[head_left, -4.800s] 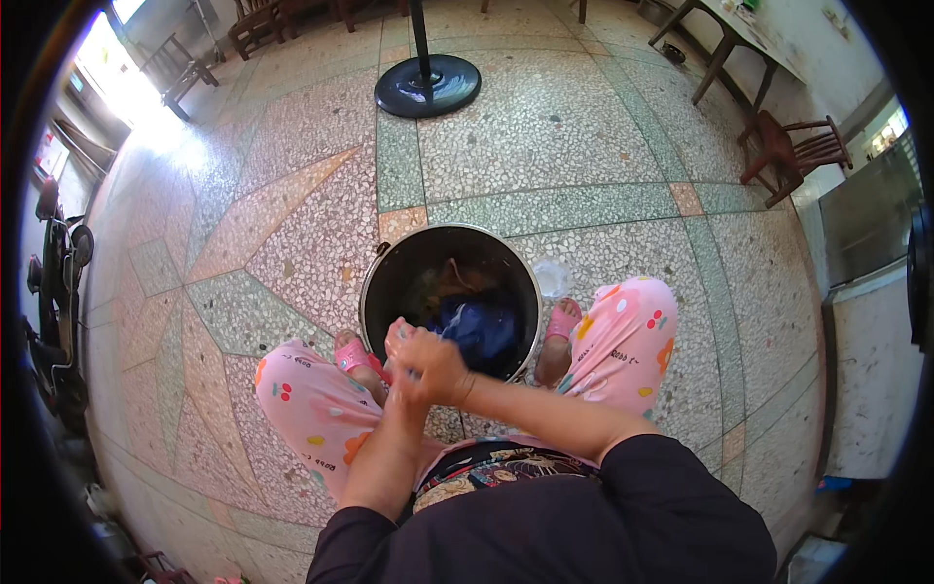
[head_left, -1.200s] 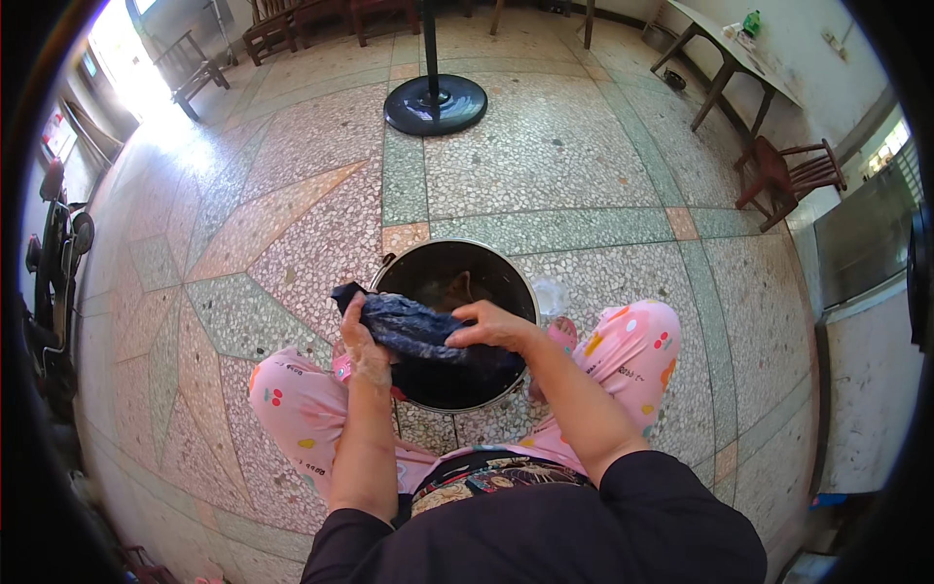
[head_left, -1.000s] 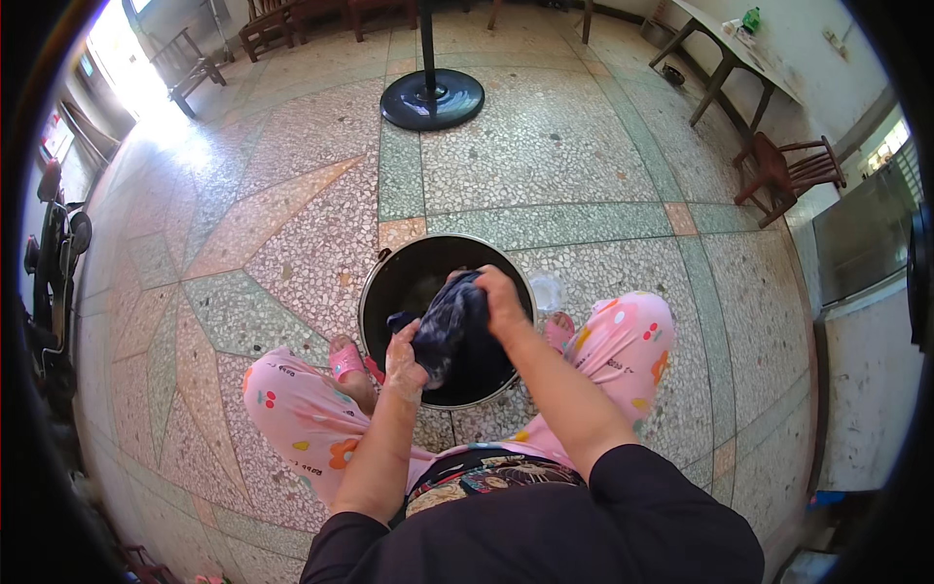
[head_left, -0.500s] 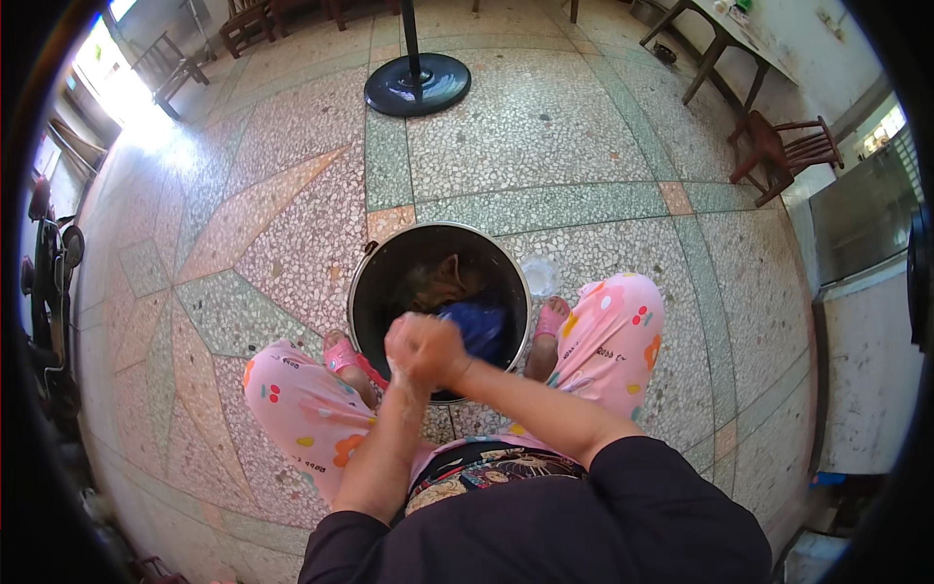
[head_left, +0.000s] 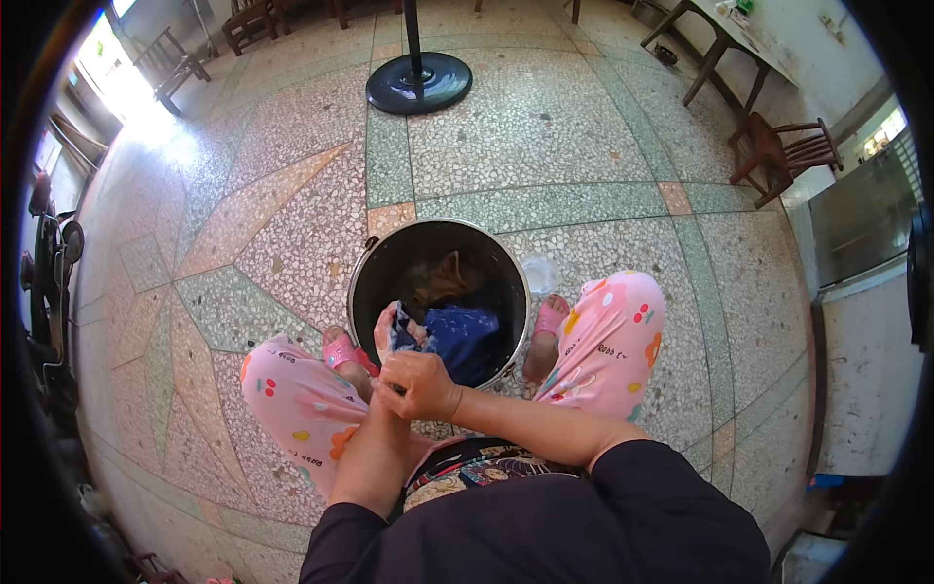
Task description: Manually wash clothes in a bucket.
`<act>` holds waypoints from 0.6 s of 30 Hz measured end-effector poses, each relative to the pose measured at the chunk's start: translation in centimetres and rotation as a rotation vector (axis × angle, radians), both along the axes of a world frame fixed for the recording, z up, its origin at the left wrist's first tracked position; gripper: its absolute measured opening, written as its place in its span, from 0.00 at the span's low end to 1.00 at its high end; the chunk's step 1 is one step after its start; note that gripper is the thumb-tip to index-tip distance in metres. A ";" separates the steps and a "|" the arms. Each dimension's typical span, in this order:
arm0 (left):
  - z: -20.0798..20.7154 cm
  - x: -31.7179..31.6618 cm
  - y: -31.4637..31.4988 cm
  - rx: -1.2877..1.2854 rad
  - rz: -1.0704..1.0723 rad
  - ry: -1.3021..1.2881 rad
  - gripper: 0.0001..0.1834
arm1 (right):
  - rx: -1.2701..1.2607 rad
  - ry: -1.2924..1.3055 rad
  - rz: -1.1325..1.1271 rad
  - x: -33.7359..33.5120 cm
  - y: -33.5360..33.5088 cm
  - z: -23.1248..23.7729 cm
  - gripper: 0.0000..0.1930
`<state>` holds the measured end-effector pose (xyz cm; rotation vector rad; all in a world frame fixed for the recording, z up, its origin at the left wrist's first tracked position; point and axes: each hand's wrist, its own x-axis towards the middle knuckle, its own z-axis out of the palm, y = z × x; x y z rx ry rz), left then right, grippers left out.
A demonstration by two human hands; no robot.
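Between my feet stands a dark, round bucket (head_left: pixel 356 282) with a metal rim. In it lie a blue patterned cloth (head_left: pixel 465 336) and a brown cloth (head_left: pixel 449 277). At the bucket's near left side my left hand (head_left: pixel 386 336) is closed on a bunched part of the blue cloth, with its fingers partly hidden. My right hand (head_left: pixel 423 384) is curled closed across my left wrist, just nearer to me. Whether any cloth is inside its fingers cannot be seen.
A clear plastic container (head_left: pixel 539 275) sits on the floor right of the bucket. Beyond it is a black round stand base (head_left: pixel 418 84) with a pole. A wooden chair (head_left: pixel 773 156) and a table (head_left: pixel 725 34) are at the far right. A dark wheeled object (head_left: pixel 53 263) is at the left.
My hands were together over the bucket's near edge, blurred. Now the left hand reaches further into the bucket with the cloth, and the right has come back toward me onto the left wrist.
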<state>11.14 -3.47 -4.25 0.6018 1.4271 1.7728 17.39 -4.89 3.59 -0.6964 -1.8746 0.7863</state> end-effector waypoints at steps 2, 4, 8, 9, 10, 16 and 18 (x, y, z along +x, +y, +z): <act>-3.6 -1.3 -0.5 0.505 -0.308 -0.822 0.08 | -0.067 0.006 -0.035 -0.3 0.4 0.2 0.08; -0.6 1.2 0.2 0.416 -0.368 -0.657 0.08 | -0.223 -0.143 -0.194 1.0 4.2 -3.2 0.10; 5.1 -1.2 1.2 -0.233 -0.299 -0.913 0.09 | -0.415 -0.393 -0.389 3.9 8.1 -4.6 0.12; 6.0 -2.2 1.8 -0.264 -0.251 -0.873 0.10 | -0.494 -0.411 -0.346 4.4 8.4 -4.7 0.14; 8.7 -2.9 2.2 -0.214 -0.213 -0.806 0.10 | -0.489 -0.411 -0.349 4.8 8.6 -4.8 0.14; 6.3 -8.2 2.4 -0.064 -0.051 -0.855 0.12 | -0.637 -0.468 0.467 7.0 8.7 2.1 0.16; 3.2 -7.0 2.2 -0.157 -0.081 -0.817 0.14 | -0.903 -0.085 0.366 8.0 10.0 1.3 0.12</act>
